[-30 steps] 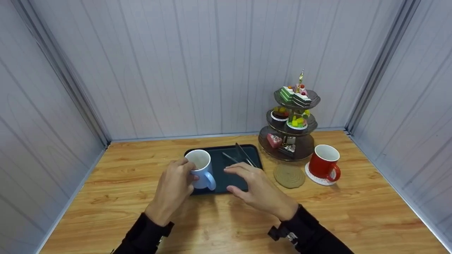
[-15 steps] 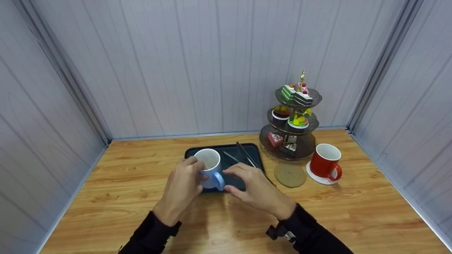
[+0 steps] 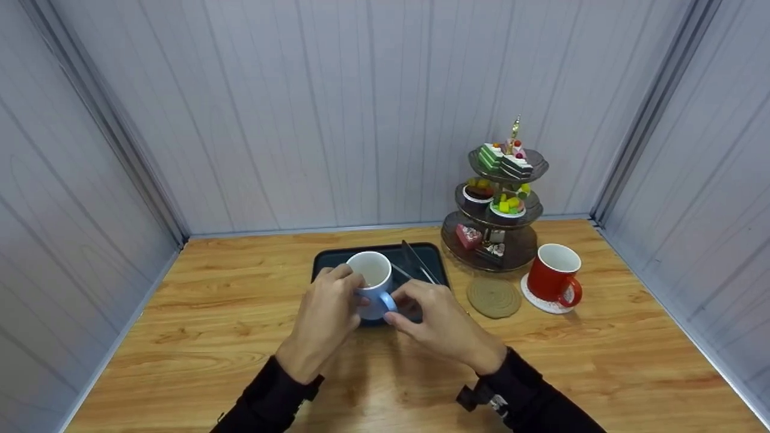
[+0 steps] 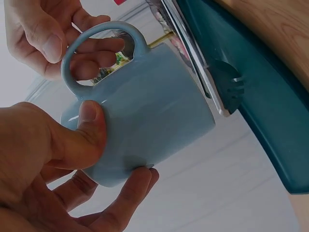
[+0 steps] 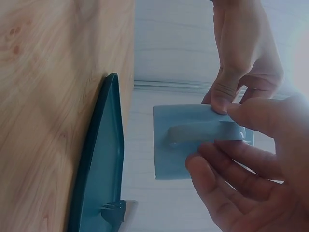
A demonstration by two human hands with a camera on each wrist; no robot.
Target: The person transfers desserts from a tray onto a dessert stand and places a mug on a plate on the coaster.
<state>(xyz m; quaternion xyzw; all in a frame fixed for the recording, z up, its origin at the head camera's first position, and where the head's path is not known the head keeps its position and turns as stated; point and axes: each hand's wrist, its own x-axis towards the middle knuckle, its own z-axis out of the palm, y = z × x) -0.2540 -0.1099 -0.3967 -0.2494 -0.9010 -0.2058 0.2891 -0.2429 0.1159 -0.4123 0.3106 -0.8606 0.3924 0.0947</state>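
Note:
A light blue mug (image 3: 370, 308) with a white inside is held up over the dark green tray (image 3: 328, 258). My left hand (image 3: 328, 307) grips it near the rim, thumb on the outer wall and other fingers on the far side, as the left wrist view shows. At the mug's handle (image 5: 198, 132), my right hand (image 3: 442, 322) has its thumb on one side and its fingers curled on the other, pinching it. Through the handle loop, the left wrist view shows some of these fingers (image 4: 99, 59).
Metal cutlery (image 3: 424, 267) lies on the tray's right part, with fork tines (image 4: 236, 87) showing up close. To the right are a round woven coaster (image 3: 494, 297), a red mug (image 3: 547, 282) on a white coaster (image 3: 532, 300), and a three-tier stand (image 3: 517, 252) bearing cakes.
My left hand has carried the blue mug rightward over the tray. The right hand, earlier apart from the mug, has closed its thumb and fingers on the handle.

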